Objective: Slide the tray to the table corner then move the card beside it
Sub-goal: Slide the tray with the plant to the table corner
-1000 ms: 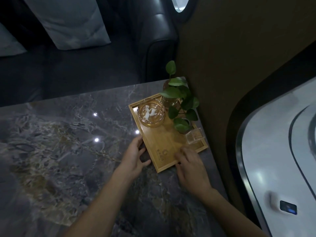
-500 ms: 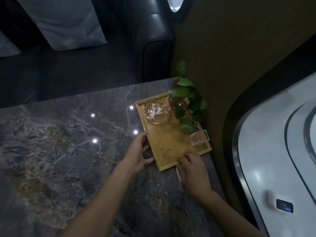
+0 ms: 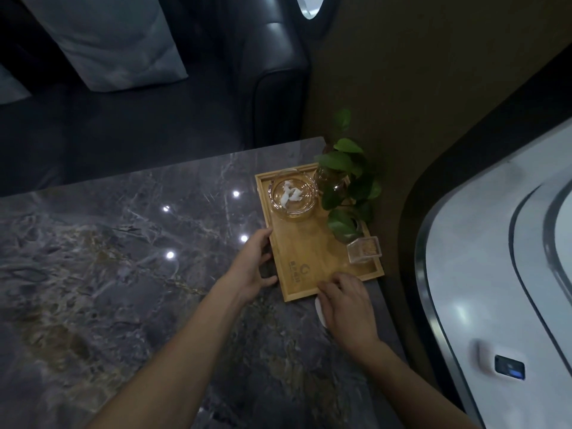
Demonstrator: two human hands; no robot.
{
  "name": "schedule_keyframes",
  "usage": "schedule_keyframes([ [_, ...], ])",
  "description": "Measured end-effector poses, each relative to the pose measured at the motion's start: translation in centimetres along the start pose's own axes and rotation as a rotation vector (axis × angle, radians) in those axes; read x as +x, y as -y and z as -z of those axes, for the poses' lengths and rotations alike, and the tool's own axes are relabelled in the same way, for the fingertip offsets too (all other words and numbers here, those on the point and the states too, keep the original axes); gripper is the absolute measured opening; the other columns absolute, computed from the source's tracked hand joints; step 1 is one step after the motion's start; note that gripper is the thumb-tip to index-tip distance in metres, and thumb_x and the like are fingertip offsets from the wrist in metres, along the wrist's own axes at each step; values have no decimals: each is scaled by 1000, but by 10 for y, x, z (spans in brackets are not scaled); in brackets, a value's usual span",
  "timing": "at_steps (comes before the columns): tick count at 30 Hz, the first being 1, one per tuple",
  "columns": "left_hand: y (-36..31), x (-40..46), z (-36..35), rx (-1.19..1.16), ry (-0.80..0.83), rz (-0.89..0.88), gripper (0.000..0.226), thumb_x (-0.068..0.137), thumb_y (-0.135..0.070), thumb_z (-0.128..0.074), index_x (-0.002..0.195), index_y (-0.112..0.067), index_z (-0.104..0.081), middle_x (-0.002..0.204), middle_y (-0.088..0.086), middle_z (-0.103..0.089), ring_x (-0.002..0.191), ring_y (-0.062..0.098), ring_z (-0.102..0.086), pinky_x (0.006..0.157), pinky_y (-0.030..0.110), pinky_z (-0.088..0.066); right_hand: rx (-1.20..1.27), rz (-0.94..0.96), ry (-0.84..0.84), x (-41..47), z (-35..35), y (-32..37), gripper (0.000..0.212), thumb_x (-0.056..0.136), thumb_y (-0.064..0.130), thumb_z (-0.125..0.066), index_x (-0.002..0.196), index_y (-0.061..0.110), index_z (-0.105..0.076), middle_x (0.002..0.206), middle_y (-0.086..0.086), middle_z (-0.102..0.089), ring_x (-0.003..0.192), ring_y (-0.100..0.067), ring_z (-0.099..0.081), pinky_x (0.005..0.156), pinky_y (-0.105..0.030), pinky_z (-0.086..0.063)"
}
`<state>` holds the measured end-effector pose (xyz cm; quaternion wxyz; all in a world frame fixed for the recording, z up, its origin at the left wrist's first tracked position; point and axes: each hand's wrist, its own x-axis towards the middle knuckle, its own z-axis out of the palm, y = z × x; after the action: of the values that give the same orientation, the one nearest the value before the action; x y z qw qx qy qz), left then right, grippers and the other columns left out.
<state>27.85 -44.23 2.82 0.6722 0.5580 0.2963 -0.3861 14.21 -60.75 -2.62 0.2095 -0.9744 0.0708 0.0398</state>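
Note:
A wooden tray lies on the dark marble table, close to the far right corner by the wall. It carries a glass ashtray, a potted green plant and a small clear box. My left hand grips the tray's left rim, thumb and fingers around the edge. My right hand rests with its fingertips on the tray's near rim. Under that hand a white card shows only as a thin sliver on the table.
A brown wall runs along the table's right edge. A black leather seat with grey cushions stands beyond the far edge. A white curved panel lies at the right. Bare marble spreads to the left.
Both hands have pushed the tray away from me toward the far right corner, and it has turned more nearly square with the wall. The white card's edge now shows under my right hand.

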Motion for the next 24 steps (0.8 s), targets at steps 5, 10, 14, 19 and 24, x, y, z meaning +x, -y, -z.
schedule_keyframes([
  [5, 2, -1, -2, 33, -12, -9, 29, 93, -44, -51, 117, -30, -61, 104, -17, -58, 101, 5, -51, 100, 50, -38, 32, -8, 16, -1, 3, 2, 30, 87, 25, -47, 103, 14, -70, 98, -10, -60, 93, -27, -56, 84, -39, -47],
  [10, 7, -5, 0, 80, -13, -30, 35, 91, -47, -51, 121, -30, -60, 116, -14, -57, 118, 14, -48, 104, 46, -39, 38, 7, 63, -9, 6, 2, 37, 81, 18, -57, 118, 12, -63, 112, -13, -58, 107, -29, -52, 92, -43, -48],
  [14, 18, -19, 7, 126, -19, -62, 22, 94, -45, -50, 105, -32, -63, 113, -12, -61, 119, 16, -52, 103, 42, -42, -11, 9, 169, -16, 7, 1, 51, 84, 21, -57, 134, 16, -49, 136, -14, -47, 129, -31, -41, 105, -48, -40],
  [19, 40, -48, 27, 330, -141, -238, 48, 88, -50, -57, 127, -23, -65, 138, 3, -61, 123, 21, -56, 110, 45, -42, 32, 23, 212, -32, 17, 13, 54, 87, 29, -49, 139, 16, -45, 151, -16, -37, 142, -34, -26, 113, -51, -29],
  [24, 69, -80, 47, 678, -256, -414, 58, 95, -34, -60, 147, -13, -45, 152, 5, -47, 135, 21, -47, 109, 30, -35, 0, 57, 224, -50, 20, 22, 67, 83, 52, -42, 144, 24, -37, 153, -11, -35, 141, -31, -28, 110, -51, -34],
])
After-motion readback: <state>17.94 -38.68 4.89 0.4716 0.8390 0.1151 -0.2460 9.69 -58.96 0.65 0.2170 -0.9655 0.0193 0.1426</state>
